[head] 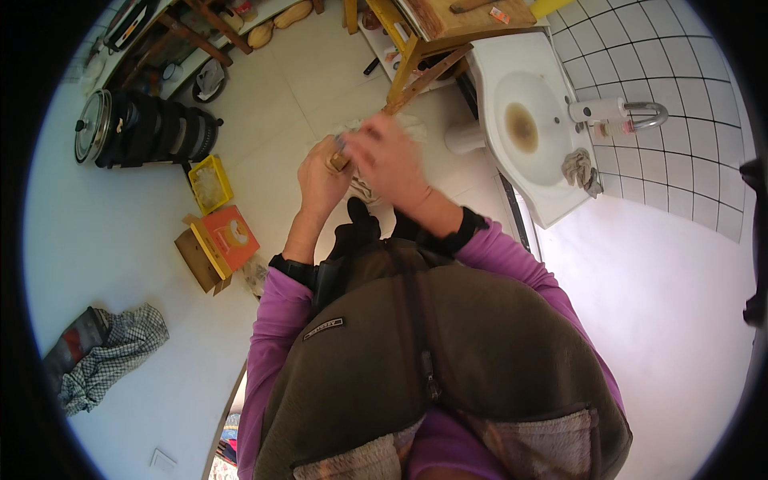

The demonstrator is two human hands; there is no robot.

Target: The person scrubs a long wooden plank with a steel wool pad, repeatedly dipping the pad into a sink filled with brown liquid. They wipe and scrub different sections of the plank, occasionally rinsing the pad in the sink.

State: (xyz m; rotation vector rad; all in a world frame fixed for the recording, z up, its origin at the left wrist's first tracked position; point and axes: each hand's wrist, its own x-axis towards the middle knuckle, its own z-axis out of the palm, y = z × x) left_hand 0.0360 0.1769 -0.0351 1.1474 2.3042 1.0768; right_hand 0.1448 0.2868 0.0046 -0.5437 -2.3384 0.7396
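In the head view both hands are raised close together at the middle, above the tiled floor. My left hand [321,174] has its fingers curled around a small brownish object [338,161], whose kind I cannot make out. My right hand [390,159] is blurred, its fingertips beside or on the top of that object; whether it holds anything is not clear. Beneath the hands a pale cloth [365,189] lies on the floor near dark footwear [359,210], partly hidden by the hands.
A white washbasin [493,126] with brownish water and a grey rag [577,168] stands at the right, beside a yellow wooden table [408,63]. Leftward are a dark tiered rack [162,129], a yellow basket [226,180] and an open cardboard box [231,237]. Squashes [293,14] lie at the upper left.
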